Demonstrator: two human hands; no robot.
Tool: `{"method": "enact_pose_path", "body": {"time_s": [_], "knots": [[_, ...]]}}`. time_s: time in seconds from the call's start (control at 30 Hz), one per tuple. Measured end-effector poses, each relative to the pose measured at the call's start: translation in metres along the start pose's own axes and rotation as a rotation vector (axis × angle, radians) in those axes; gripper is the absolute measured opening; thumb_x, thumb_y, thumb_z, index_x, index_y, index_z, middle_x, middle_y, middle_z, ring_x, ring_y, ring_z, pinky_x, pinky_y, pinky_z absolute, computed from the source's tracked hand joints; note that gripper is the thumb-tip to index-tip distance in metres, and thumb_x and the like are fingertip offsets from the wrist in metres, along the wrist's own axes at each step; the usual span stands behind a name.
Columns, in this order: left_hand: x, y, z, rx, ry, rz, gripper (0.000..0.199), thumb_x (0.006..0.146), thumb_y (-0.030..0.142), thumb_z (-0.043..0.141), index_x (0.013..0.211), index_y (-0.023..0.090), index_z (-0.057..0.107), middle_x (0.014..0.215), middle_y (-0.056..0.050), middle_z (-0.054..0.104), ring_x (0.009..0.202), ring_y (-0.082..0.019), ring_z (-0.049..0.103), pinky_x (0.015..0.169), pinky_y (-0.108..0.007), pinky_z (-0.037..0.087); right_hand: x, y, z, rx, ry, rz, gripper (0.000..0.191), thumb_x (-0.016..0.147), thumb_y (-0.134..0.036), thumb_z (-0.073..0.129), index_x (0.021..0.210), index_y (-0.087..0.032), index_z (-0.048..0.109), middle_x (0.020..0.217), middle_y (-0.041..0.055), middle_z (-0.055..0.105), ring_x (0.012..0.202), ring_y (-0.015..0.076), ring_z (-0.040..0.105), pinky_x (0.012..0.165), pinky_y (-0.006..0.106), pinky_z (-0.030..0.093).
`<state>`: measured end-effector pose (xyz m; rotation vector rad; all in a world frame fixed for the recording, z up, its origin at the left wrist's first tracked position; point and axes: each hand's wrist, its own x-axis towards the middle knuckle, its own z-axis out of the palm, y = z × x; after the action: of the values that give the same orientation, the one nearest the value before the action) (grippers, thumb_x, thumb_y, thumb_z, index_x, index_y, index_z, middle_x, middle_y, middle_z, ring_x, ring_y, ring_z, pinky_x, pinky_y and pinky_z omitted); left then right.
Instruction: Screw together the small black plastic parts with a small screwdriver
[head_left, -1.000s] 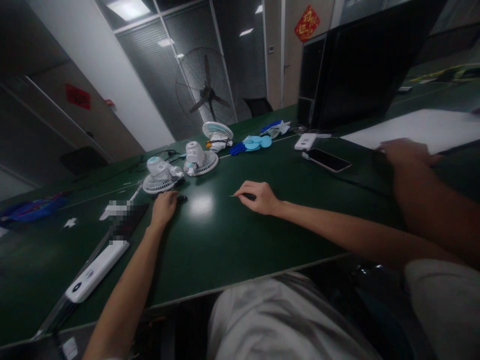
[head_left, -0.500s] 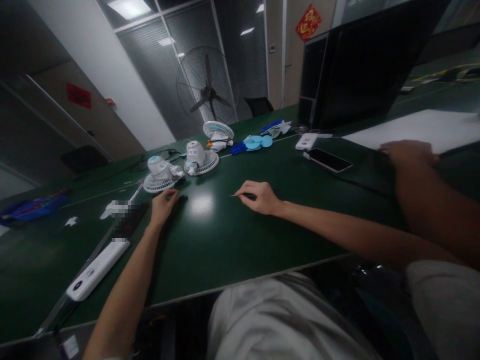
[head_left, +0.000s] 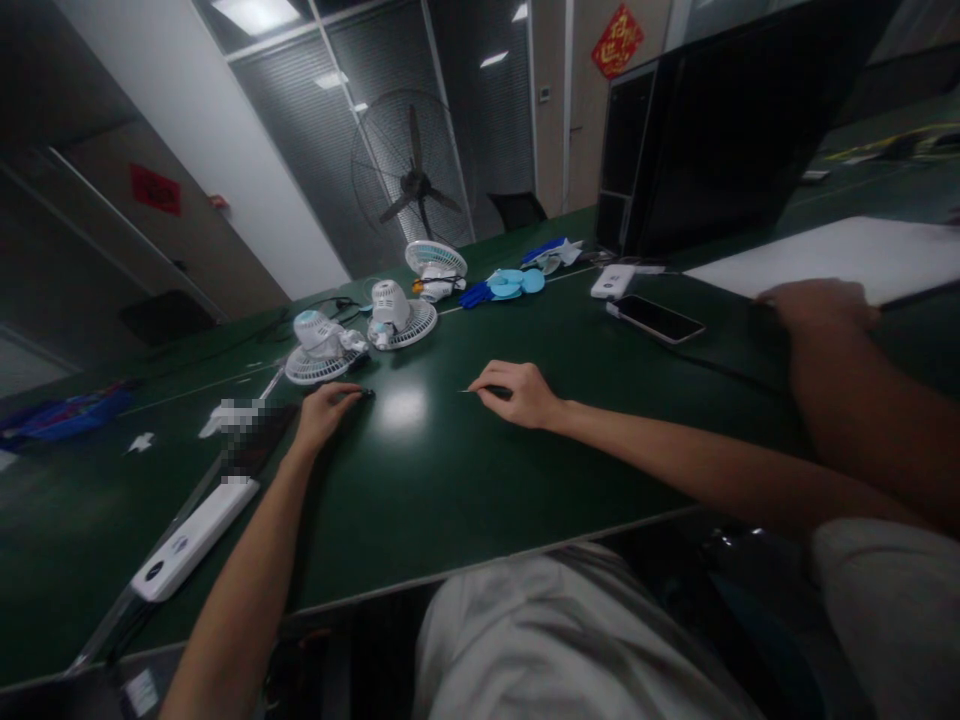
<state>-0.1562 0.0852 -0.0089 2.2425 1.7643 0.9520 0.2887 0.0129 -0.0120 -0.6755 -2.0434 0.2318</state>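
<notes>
My left hand (head_left: 328,412) rests low over the green table, with thumb and fingertips pinched on a small black object (head_left: 368,393). Its kind is too small to make out. Across a patch of reflected light, my right hand (head_left: 521,393) is closed around a slim tool with a dark handle (head_left: 499,391). A thin, pale tip points from it toward the left hand; whether it is a screwdriver or a pen I cannot tell. Just beyond my left hand, a white fan (head_left: 321,345) lies face down.
Two more white fans (head_left: 390,312) (head_left: 436,268) stand farther back, near blue gloves (head_left: 502,287). A phone (head_left: 660,318) and white box (head_left: 612,281) lie right of centre. Another person's hand (head_left: 821,300) rests by a white sheet (head_left: 847,255). A white power strip-like bar (head_left: 196,540) lies left.
My left fingertips have come forward and down onto the small black object, which lay just apart from them before. The right hand with its slim tool has stayed in place.
</notes>
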Motion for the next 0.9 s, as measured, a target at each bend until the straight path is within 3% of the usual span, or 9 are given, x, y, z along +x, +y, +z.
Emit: {"method": "enact_pose_path", "body": {"time_s": [0.23, 0.53, 0.7, 0.9], "knots": [[0.002, -0.004, 0.006, -0.014, -0.016, 0.032, 0.051, 0.085, 0.064, 0.066, 0.107, 0.020, 0.078, 0.117, -0.012, 0.077, 0.105, -0.029, 0.070, 0.093, -0.040, 0.055, 0.000, 0.002, 0.000, 0.001, -0.008, 0.001, 0.019, 0.096, -0.016, 0.064, 0.108, -0.021, 0.078, 0.105, 0.0053, 0.075, 0.087, 0.0175, 0.071, 0.077, 0.030, 0.057], [-0.003, 0.009, 0.006, 0.004, -0.077, 0.010, 0.058, 0.084, 0.067, 0.067, 0.111, 0.017, 0.076, 0.106, -0.012, 0.079, 0.092, -0.029, 0.071, 0.081, -0.039, 0.056, 0.001, -0.003, -0.002, -0.003, -0.026, -0.004, 0.019, 0.096, -0.017, 0.063, 0.108, -0.021, 0.078, 0.104, 0.0055, 0.075, 0.087, 0.0178, 0.071, 0.076, 0.030, 0.057], [-0.006, 0.046, 0.021, -0.004, -0.161, 0.114, 0.048, 0.087, 0.061, 0.069, 0.113, 0.021, 0.077, 0.105, -0.009, 0.078, 0.089, -0.027, 0.071, 0.080, -0.037, 0.054, 0.001, -0.001, -0.001, -0.025, -0.080, -0.023, 0.018, 0.096, -0.018, 0.064, 0.108, -0.022, 0.078, 0.104, 0.0040, 0.075, 0.087, 0.0168, 0.071, 0.075, 0.028, 0.055], [-0.018, 0.108, 0.050, -0.065, -0.302, 0.321, 0.035, 0.096, 0.053, 0.066, 0.115, 0.026, 0.077, 0.110, -0.008, 0.076, 0.104, -0.027, 0.069, 0.095, -0.039, 0.053, 0.002, 0.001, 0.000, -0.062, -0.177, -0.062, 0.018, 0.096, -0.019, 0.064, 0.108, -0.022, 0.078, 0.103, 0.0029, 0.075, 0.079, 0.0150, 0.069, 0.070, 0.026, 0.051]]}}
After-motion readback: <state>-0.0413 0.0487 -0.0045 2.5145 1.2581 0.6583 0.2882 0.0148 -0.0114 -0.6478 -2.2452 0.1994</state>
